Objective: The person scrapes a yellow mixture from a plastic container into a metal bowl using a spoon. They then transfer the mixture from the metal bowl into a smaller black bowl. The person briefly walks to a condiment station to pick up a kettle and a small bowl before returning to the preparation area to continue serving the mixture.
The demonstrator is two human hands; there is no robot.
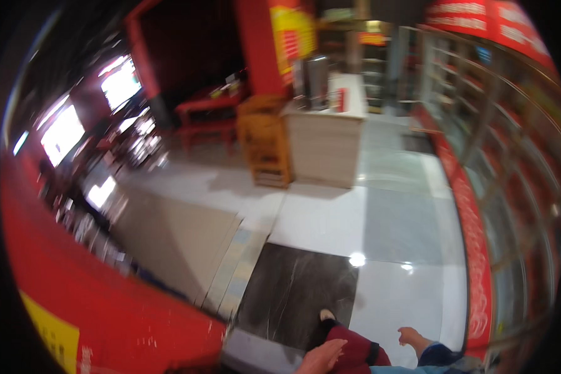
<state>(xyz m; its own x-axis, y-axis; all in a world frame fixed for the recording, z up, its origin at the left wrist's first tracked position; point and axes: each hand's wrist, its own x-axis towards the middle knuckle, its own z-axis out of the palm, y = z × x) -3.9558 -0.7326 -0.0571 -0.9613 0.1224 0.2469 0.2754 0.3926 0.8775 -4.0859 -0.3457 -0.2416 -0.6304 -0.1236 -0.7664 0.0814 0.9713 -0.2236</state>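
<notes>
My left hand is at the bottom edge of the view, over my dark red trouser leg, with nothing seen in it. The bent fingers of my right hand hang over the pale floor at the lower right; the hand holds nothing that I can see, and its finger spacing is unclear. A dark blue cuff is at that wrist. One light shoe shows on a black marbled floor tile.
A counter with metal containers stands ahead, folded wooden chairs beside it. Glass-door display refrigerators line the right. A red panel fills the lower left. Red tables and benches stand further back.
</notes>
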